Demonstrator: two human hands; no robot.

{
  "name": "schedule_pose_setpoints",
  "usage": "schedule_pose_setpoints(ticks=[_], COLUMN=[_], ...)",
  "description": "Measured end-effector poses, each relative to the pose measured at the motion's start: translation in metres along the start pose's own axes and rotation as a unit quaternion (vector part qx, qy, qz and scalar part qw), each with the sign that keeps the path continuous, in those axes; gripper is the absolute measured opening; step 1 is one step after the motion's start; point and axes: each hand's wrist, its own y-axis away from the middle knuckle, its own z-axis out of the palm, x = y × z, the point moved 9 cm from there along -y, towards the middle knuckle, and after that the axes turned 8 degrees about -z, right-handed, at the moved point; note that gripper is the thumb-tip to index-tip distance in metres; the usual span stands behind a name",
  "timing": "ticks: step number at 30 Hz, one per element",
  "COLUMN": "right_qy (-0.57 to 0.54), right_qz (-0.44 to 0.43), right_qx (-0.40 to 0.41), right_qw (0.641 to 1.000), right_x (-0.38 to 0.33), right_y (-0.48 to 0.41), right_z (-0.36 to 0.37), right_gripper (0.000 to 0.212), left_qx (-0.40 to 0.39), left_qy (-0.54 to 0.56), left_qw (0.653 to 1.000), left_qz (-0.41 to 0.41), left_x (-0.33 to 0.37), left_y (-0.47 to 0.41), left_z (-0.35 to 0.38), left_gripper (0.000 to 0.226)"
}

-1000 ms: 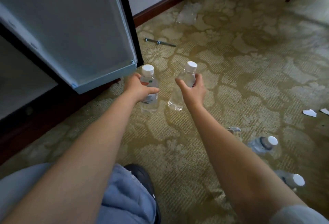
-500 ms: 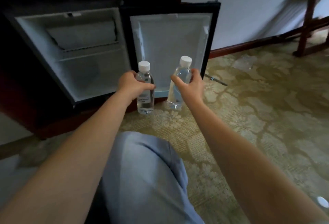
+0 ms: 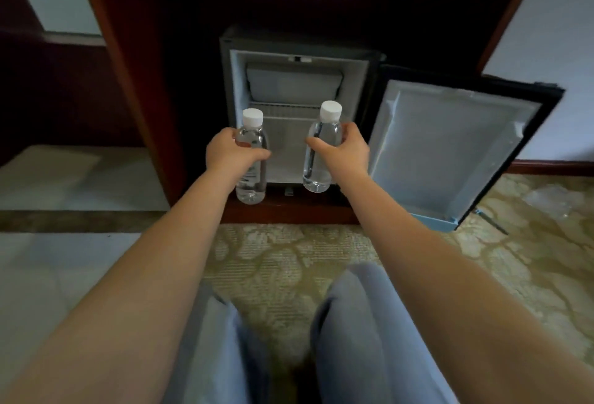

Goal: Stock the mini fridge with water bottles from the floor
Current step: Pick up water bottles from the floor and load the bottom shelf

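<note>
Left hand [image 3: 229, 154] curls round the middle of an upright, white-capped water bottle [image 3: 253, 185], arm stretched forward. Right hand [image 3: 345, 151] grips a second bottle [image 3: 321, 146] likewise. Both are held in the air just before the open mini fridge [image 3: 289, 82], its door [image 3: 450, 146] swung right. Label print on the first is too blurred to read.

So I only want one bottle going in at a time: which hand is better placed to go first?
Probably right: the right hand holds the right bottle higher, nearer the middle of the fridge opening. The left hand holds the left bottle lower, by its left wall.
</note>
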Motion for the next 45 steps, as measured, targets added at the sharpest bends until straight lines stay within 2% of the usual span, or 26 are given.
schedule_pose_setpoints(ticks=[7, 11, 16, 22, 29, 37, 45], right_qy=[-0.045, -0.058, -0.034, -0.026, -0.017, -0.009, -0.002], right_qz=[0.036, 0.061, 0.088, 0.085, 0.095, 0.079, 0.050], right_qx=[-0.045, -0.060, -0.085, -0.111, -0.139, -0.151, -0.141], right_qw=[0.997, 0.995, 0.992, 0.990, 0.986, 0.985, 0.989], right_x=[0.005, 0.041, 0.101, 0.155, 0.188, 0.205, 0.210], right_y=[-0.045, -0.076, -0.113, -0.147, -0.177, -0.203, -0.220], right_z=[0.078, 0.122, 0.176, 0.231, 0.284, 0.324, 0.344], right_gripper=[0.071, 0.064, 0.060, 0.058, 0.061, 0.053, 0.059], left_qx=[0.094, 0.150, 0.177, 0.172, 0.155, 0.162, 0.151], left_qy=[0.035, 0.037, 0.045, 0.066, 0.069, 0.064, 0.077], left_qw=[0.994, 0.987, 0.981, 0.980, 0.984, 0.983, 0.984], left_qz=[-0.032, -0.047, -0.060, -0.068, -0.057, -0.051, -0.060], left_x=[-0.040, -0.068, -0.110, -0.144, -0.171, -0.175, -0.201], left_y=[-0.059, -0.097, -0.153, -0.209, -0.245, -0.276, -0.291], left_z=[-0.037, -0.028, -0.008, 0.021, 0.045, 0.047, 0.053], left_gripper=[0.046, 0.049, 0.048, 0.053, 0.046, 0.045, 0.045])
